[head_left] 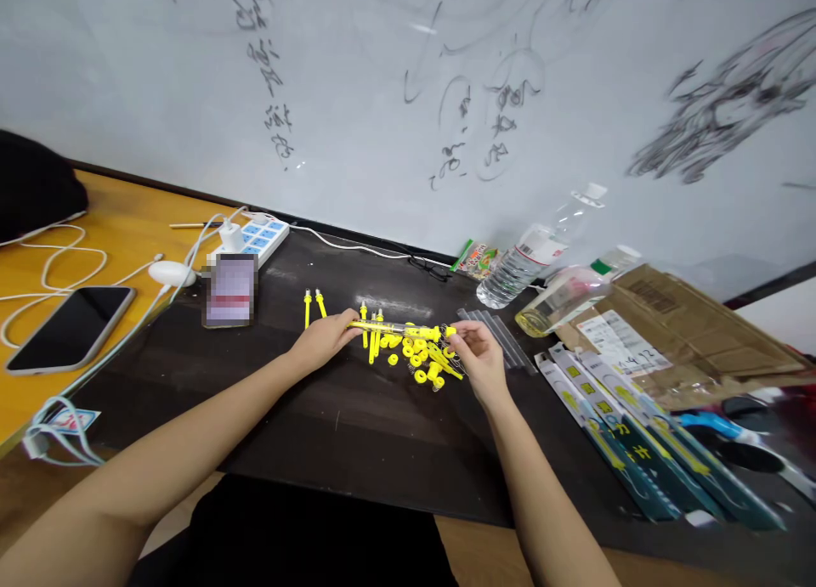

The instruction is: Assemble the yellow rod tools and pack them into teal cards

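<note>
A clear tubular spring scale [399,329] with yellow parts inside lies crosswise between my hands, above the dark table. My left hand [324,341] pinches its left end. At the other end, my right hand [479,356] is closed on a small yellow cap [450,332], next to a thin coiled spring. Whether the cap touches the tube I cannot tell. Beneath and beside them lies a pile of yellow rings and caps [417,358] with loose springs. Several yellow rods [373,341] lie near my left fingers. Several clear tubes [503,341] rest just beyond my right hand.
Packaged spring scales [612,434] lie at right before a cardboard box [676,332]. Behind stand a water bottle [526,260] and a bottle of yellowish liquid [561,298]. At left are a phone [73,328], a pixelated device [229,290], cables and a power strip [271,237].
</note>
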`<state>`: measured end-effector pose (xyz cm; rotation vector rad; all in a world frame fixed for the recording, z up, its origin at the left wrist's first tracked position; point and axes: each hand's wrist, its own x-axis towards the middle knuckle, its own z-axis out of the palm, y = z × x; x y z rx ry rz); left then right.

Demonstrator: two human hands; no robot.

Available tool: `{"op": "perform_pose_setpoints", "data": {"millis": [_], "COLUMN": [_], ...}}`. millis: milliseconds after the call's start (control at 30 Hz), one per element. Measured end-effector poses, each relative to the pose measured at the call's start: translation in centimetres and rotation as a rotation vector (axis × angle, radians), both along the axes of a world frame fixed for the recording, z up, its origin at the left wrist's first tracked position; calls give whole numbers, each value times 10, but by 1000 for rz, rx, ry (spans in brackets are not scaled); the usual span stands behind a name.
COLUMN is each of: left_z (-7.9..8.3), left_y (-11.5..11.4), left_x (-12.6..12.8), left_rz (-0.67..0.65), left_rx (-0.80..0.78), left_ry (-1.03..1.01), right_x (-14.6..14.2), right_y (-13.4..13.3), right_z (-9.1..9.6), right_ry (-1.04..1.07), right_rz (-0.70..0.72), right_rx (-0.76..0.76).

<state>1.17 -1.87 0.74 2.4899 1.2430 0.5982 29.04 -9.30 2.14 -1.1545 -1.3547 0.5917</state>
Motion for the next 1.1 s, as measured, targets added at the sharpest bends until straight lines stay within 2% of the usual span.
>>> {"op": "perform_pose_setpoints", "data": {"millis": [267,733,1100], "left_z": [0,0,0], "left_y": [0,-1,-1], "left_x": [1,0,1], "left_rz": [16,14,5], "left_rx": [24,36,30], "left_ry": [46,67,58], "right_x": [-4,-4,-5], "right_y": [-1,-1,-2], "right_z": [-3,-4,-3], "right_ry": [-10,-15,-30], "right_rz": [65,67,72], "right_rx": [-24,-60,-189]}}
